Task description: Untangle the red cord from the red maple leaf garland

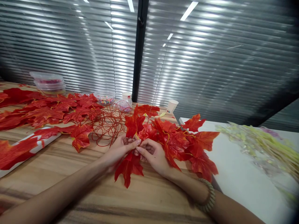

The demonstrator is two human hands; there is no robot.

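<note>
My left hand [122,147] and my right hand [153,154] meet over the wooden table, thumbs and fingertips pinched close together. Between them is the stem area of a red artificial maple leaf [130,170], which hangs below my fingers. Exactly what each fingertip grips is partly hidden. A garland of red maple leaves [178,141] with yellowish stems spreads behind and to the right of my right hand. Left of my left hand lies a loose tangle of thin red cord [108,123].
Many red maple leaves [46,112] cover the table's left side, some on a white board [50,137]. Behind stand stacked clear containers [49,83], a tub of colourful beads [105,99] and paper cups [172,106]. Yellowish stems in plastic [263,146] lie on the white table [243,183].
</note>
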